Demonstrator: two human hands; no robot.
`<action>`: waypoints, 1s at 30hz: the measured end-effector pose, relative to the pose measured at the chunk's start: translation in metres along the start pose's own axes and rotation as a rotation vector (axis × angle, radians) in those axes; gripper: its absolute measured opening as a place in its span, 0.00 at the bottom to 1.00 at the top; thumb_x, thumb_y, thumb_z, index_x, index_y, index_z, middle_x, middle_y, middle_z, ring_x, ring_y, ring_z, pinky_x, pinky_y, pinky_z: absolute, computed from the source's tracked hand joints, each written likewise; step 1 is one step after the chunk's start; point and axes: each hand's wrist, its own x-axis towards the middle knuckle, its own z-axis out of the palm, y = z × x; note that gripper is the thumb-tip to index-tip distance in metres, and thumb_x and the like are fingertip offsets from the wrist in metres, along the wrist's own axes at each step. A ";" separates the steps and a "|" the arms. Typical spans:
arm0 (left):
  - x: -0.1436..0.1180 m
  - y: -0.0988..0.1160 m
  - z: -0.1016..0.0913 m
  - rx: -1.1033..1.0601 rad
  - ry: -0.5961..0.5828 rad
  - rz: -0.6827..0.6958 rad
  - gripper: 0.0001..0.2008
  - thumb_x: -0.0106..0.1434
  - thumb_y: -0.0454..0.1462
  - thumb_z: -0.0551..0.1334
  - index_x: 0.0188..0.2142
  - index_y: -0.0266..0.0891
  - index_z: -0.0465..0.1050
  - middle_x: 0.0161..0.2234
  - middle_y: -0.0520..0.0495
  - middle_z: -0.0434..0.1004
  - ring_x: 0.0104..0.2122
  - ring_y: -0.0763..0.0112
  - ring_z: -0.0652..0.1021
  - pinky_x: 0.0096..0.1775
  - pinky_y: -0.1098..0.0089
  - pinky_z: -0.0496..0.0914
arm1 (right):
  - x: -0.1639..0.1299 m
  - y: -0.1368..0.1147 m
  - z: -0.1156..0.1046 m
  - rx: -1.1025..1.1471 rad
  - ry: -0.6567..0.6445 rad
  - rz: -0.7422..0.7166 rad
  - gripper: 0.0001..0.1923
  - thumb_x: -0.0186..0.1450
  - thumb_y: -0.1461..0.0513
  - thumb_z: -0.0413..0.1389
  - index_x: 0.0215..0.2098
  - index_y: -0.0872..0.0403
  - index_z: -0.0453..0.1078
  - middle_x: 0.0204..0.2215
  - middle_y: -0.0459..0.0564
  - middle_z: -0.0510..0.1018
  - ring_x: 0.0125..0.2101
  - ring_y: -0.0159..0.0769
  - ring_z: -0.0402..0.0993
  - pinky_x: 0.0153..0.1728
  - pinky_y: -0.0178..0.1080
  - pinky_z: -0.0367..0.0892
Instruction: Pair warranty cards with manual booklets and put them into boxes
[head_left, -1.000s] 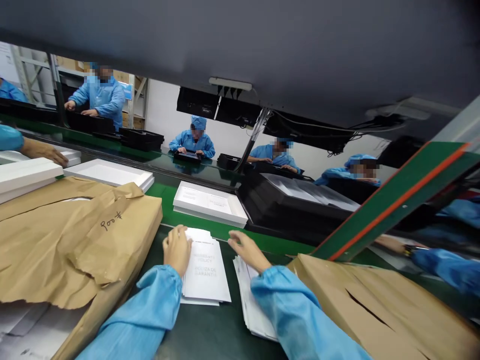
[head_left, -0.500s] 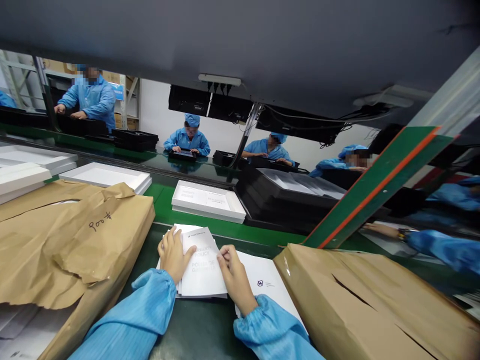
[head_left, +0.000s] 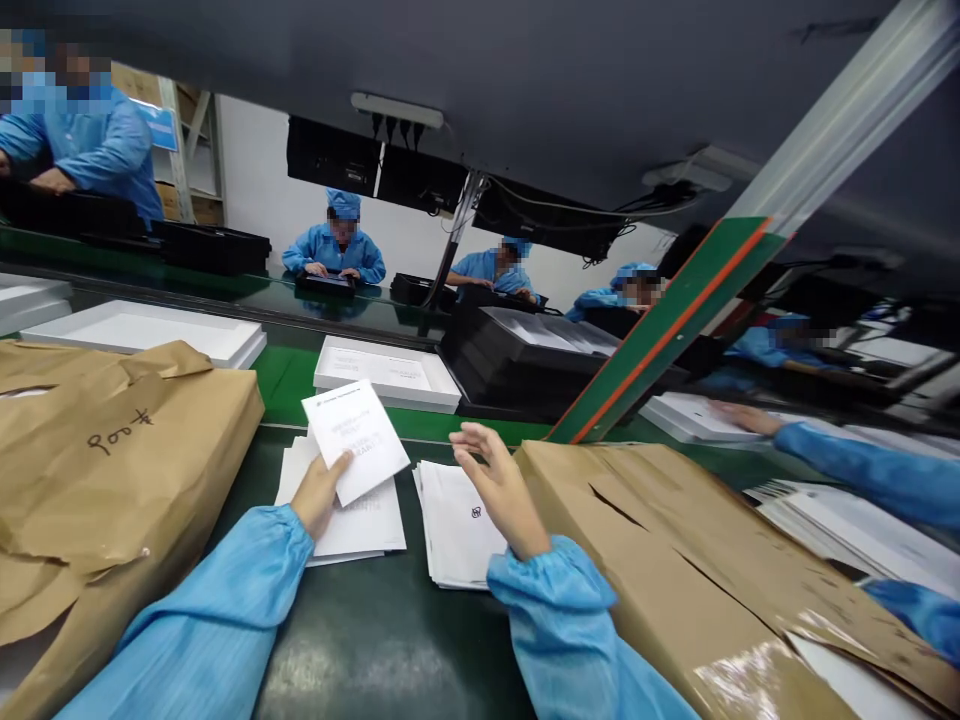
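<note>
My left hand [head_left: 319, 490] pinches a white printed booklet [head_left: 356, 438] by its lower corner and holds it lifted and tilted above a stack of the same white booklets [head_left: 352, 515] on the dark green bench. My right hand [head_left: 499, 487] hovers with fingers apart over a second stack of white leaflets [head_left: 454, 520] carrying a small logo, holding nothing. Both sleeves are light blue.
Torn brown paper packages lie at the left [head_left: 105, 450] and at the right [head_left: 675, 540]. A white tray [head_left: 386, 372] and a black tray [head_left: 517, 355] sit on the green conveyor [head_left: 281, 375] beyond. A co-worker's hand [head_left: 739, 415] reaches in at the right. Several people in blue work behind.
My left hand has lifted the top booklet off its stack. My right hand let go of that booklet and moved right, above the leaflet stack. The view shifted to the right.
</note>
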 end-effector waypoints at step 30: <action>-0.001 0.003 -0.005 -0.041 -0.072 -0.068 0.23 0.52 0.42 0.54 0.48 0.44 0.53 0.47 0.45 0.61 0.39 0.67 0.70 0.36 0.67 0.68 | -0.008 -0.007 0.001 0.718 0.296 0.310 0.09 0.47 0.62 0.53 0.25 0.52 0.55 0.26 0.41 0.69 0.22 0.25 0.66 0.20 0.28 0.61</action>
